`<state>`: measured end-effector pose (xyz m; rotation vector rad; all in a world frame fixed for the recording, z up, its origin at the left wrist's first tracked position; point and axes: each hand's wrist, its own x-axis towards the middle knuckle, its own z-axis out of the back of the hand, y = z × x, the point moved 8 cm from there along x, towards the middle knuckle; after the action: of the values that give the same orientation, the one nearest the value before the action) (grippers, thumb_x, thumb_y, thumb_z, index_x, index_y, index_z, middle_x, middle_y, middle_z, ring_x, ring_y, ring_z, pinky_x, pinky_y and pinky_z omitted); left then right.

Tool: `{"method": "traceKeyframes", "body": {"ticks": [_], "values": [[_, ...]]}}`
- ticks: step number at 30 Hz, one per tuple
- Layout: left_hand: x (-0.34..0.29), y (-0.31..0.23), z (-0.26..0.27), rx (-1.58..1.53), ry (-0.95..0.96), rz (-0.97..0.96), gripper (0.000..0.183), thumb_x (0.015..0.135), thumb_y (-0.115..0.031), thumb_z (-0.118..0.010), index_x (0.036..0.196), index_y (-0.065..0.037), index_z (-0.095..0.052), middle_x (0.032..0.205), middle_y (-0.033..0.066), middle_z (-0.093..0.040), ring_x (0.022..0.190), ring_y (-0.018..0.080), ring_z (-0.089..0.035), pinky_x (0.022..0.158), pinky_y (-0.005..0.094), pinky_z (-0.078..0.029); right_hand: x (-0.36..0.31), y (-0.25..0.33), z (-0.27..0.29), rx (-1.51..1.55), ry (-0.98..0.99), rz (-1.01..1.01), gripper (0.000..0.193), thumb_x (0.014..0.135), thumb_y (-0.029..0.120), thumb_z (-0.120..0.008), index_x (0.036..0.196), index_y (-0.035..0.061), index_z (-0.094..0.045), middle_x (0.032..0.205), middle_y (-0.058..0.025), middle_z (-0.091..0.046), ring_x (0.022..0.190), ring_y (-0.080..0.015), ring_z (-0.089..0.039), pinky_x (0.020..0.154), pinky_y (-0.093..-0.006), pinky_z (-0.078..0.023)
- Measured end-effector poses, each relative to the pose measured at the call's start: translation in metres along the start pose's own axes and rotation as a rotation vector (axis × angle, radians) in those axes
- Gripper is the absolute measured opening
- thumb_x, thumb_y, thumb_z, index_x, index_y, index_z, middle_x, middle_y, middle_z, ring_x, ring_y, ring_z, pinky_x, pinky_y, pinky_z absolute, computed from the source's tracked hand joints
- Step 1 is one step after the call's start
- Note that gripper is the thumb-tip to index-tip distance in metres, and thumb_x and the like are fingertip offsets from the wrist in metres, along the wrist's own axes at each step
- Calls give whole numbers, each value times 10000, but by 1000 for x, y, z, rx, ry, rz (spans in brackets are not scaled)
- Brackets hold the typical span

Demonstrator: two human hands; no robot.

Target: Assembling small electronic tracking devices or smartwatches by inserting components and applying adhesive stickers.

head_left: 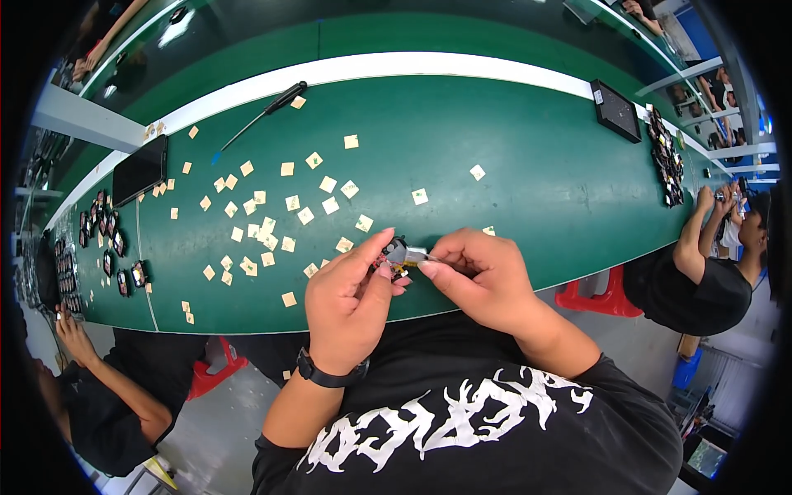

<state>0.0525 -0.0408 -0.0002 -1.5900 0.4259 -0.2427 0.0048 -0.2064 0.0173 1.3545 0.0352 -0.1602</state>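
Close to the table's near edge, my left hand (353, 299) is closed around a small black electronic assembly (396, 250). Bits of red and yellow, perhaps wires, show at its lower side. My right hand (485, 279) pinches a small silvery-grey flat piece (418, 256) between thumb and fingertips, right against the assembly. Whether that piece is attached to it I cannot tell. Beyond my hands lie many small square cream-coloured pieces, some with green marks, such as one square (364, 223) past my left fingers.
A screwdriver (276, 107) lies at the far left of the green table (528, 132). Farther left are a black tablet-like slab (140, 171) and several small black units (108, 264). At the far right stand a black tray (616, 110) and a pile of black parts (665, 157). Co-workers sit on both sides.
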Motion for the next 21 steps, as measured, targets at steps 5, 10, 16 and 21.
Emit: {"method": "traceKeyframes", "body": {"ticks": [5, 10, 16, 21], "values": [[0, 1, -1, 6, -16, 8, 358, 950, 63, -581, 1300, 29, -649, 967, 124, -701, 797, 157, -739, 696, 260, -592, 8, -1, 5, 116, -65, 37, 167, 910, 66, -747, 1017, -26, -657, 731, -3, -622, 613, -38, -502, 550, -233, -418], [0, 2, -1, 45, -30, 9, 355, 946, 52, -608, 1297, 25, -651, 941, 112, -697, 791, 144, -734, 686, 254, -584, 22, 10, -6, -6, 26, 3, 192, 919, 64, -737, 1068, -31, -665, 755, -9, -631, 642, -33, -501, 573, -224, -423], [-1, 1, -1, 26, -111, -22, 346, 936, 56, -623, 1279, 21, -661, 940, 113, -699, 795, 138, -731, 676, 251, -577, 14, -7, -8, 229, 34, -187, 124, 937, 53, -706, 997, -50, -671, 791, 1, -673, 712, -9, -565, 604, -202, -459], [0, -2, -3, 101, -51, 16, 337, 965, 104, -557, 1292, 59, -631, 1057, 110, -678, 901, 136, -698, 778, 257, -602, 13, -2, -9, 244, 32, -243, 66, 921, -17, -707, 976, -36, -676, 794, 46, -621, 690, 10, -524, 571, -168, -393]]}}
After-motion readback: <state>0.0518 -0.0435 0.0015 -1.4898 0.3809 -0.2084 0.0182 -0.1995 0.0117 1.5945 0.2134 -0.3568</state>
